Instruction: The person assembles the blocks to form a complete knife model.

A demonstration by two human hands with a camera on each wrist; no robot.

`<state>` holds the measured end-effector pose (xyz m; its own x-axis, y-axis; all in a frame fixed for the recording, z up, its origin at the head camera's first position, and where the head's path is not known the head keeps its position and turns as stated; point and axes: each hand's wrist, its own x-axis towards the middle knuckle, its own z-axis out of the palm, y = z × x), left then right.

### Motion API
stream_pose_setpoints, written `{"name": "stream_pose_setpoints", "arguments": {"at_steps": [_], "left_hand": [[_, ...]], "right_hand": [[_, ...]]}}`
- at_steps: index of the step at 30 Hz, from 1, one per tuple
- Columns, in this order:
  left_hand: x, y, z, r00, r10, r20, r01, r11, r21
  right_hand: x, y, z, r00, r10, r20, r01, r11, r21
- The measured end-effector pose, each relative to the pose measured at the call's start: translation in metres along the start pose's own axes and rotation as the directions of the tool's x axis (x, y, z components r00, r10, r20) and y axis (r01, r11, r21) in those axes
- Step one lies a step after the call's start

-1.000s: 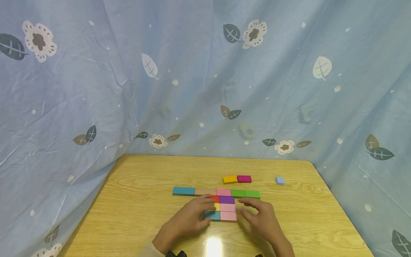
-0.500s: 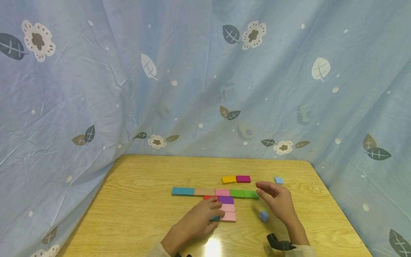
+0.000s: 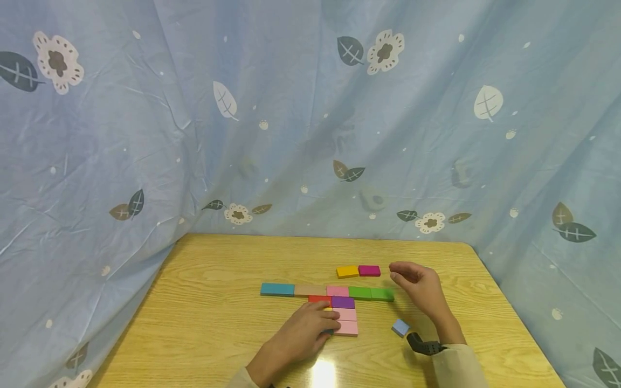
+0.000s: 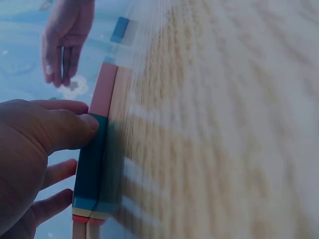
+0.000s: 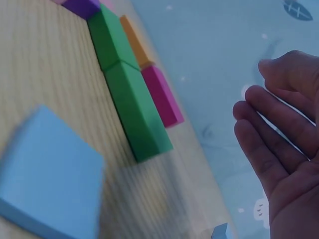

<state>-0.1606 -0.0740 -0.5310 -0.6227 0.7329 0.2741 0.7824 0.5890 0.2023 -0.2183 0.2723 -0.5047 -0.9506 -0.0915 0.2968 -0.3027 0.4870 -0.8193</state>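
The teal block (image 4: 92, 164) under the left hand (image 3: 303, 333) looks light and stiff, probably painted wood or plastic, smooth enough to slide on the table (image 3: 208, 334) if nudged, and hardly fragile. The surest hold seems to be the thumb on one long side face, the fingers on the other. It is a crisp-edged oblong at the near left of a two-column group, about midway between the table's left and right edges. The thumb tip touches it; the fingers spread loosely across the group, gripping nothing. Beside it lies a near pink block (image 3: 346, 328), then a far pink block (image 3: 345, 314), a purple block (image 3: 343, 302), a red block (image 3: 319, 298) and a sliver of yellow block (image 3: 328, 309).

The group seems to meet a row parallel to the table's far edge: blue block (image 3: 277, 290), tan block (image 3: 310, 290), short pink piece (image 3: 337, 291), two green blocks (image 3: 371, 293). Beyond, an orange block (image 3: 347, 272) and a magenta block (image 3: 369, 271) lie end to end.

Toward the table's right edge rests a small light-blue block (image 3: 400, 327), likely suited to a fingertip pinch. The right hand (image 3: 421, 285) hovers beyond it, fingers loosely bent, holding nothing. Another pale-blue block (image 5: 221, 232) peeps in toward the far edge.
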Motion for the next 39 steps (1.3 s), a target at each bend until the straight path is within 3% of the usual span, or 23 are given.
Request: {"name": "stream_pose_setpoints", "arguments": {"at_steps": [16,28,39], "left_hand": [[0.001,0.001,0.001,1.000,0.000,0.000,0.000,1.000,0.000],[0.000,0.000,-0.001,1.000,0.015,-0.004,-0.015,1.000,0.010],[0.000,-0.002,0.002,1.000,0.018,-0.010,-0.018,1.000,0.015]], "right_hand": [[0.039,0.032,0.007,0.993,-0.015,0.113,0.008,0.998,0.061],[0.058,0.047,0.015,0.971,0.048,0.236,-0.067,0.995,0.073],[0.061,0.049,0.020,0.968,0.055,0.243,-0.070,0.996,0.052]]}}
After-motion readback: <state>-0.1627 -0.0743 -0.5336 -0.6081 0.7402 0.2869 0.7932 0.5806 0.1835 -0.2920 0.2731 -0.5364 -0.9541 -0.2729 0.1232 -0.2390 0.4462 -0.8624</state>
